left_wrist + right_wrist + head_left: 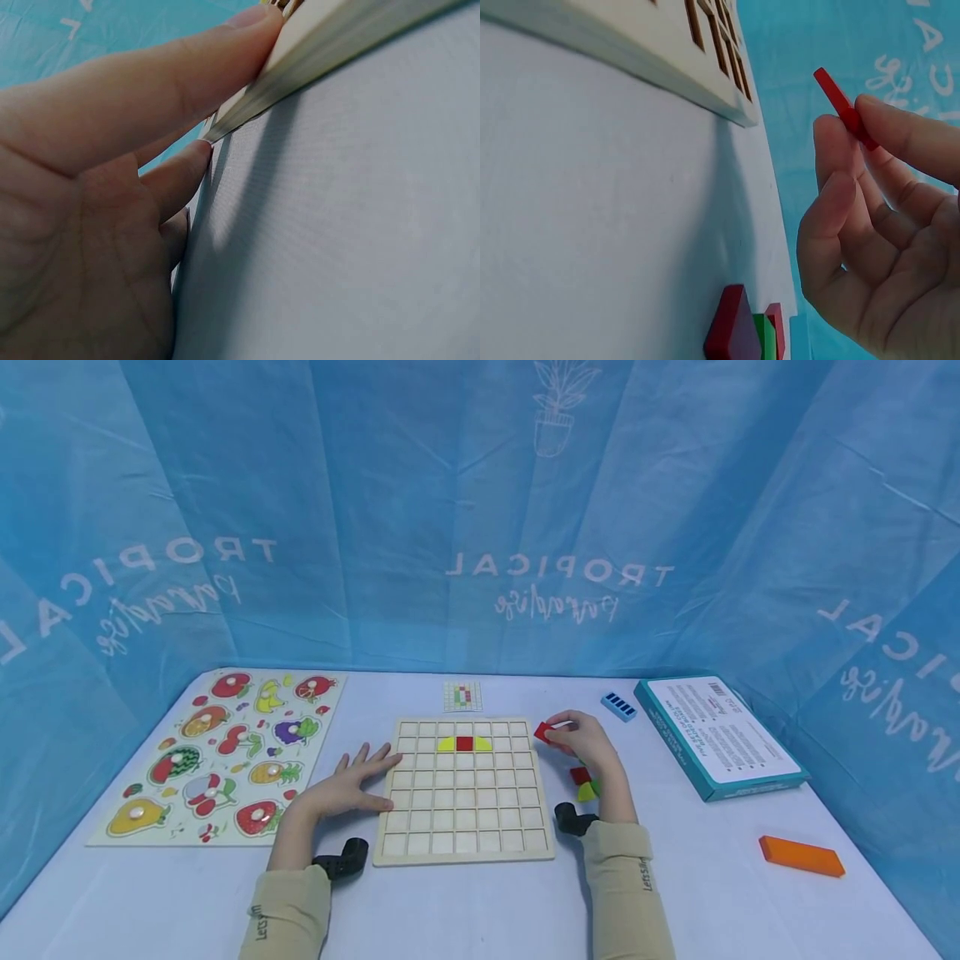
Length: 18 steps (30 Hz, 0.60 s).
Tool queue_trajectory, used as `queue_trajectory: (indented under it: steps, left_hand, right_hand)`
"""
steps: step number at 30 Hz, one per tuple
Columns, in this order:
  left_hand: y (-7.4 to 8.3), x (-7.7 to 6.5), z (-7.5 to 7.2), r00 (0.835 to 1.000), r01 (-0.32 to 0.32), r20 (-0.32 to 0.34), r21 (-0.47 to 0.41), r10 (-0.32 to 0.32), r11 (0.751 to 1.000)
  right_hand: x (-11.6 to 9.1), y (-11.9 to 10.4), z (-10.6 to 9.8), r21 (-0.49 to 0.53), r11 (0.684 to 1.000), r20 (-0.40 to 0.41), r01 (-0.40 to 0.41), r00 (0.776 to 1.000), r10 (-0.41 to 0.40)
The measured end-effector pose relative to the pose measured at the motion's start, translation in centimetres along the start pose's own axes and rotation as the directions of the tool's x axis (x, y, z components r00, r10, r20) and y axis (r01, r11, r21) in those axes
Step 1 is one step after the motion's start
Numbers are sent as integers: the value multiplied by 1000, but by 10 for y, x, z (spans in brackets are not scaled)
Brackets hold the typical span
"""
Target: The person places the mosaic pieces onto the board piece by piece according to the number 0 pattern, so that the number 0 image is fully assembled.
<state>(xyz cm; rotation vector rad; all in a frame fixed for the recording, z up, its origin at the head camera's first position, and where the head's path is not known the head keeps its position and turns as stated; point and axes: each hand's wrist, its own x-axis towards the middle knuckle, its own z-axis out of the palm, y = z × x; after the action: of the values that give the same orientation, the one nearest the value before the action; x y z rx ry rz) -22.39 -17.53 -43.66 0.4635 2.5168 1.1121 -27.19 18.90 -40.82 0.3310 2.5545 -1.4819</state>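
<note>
A wooden grid board point(466, 866) of small square cells lies in the middle of the table. In its second row from the back, a red square tile point(465, 743) sits between two yellow curved tiles point(446, 744). My right hand point(588, 742) pinches a red tile point(843, 107) between thumb and fingers, raised off the table beside the board's back right corner. My left hand point(347, 787) has its fingers spread, thumb and fingertips touching the board's left edge. Near my right wrist lie a red tile point(580, 775), a yellow piece point(587, 792) and a green piece point(760, 331).
A small pattern card point(462, 696) lies behind the board. To the left is a fruit puzzle board point(161, 822). On the right are a blue domino-like piece point(618, 707), a teal and white box point(720, 739) and an orange block point(802, 856). Blue curtains enclose the table.
</note>
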Motion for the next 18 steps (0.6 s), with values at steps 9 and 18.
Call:
queue_trajectory:
  steps: [9, 18]
  left_hand:
    - [-1, 1, -1, 1000, 4, -2, 0, -4, 1000]
    - [0, 0, 0, 1000, 8, -8, 1, -8, 1000]
  right_hand:
    - [0, -7, 7, 40, 998, 21, 49, 999, -50]
    - [-4, -16, 17, 47, 996, 69, 71, 995, -74]
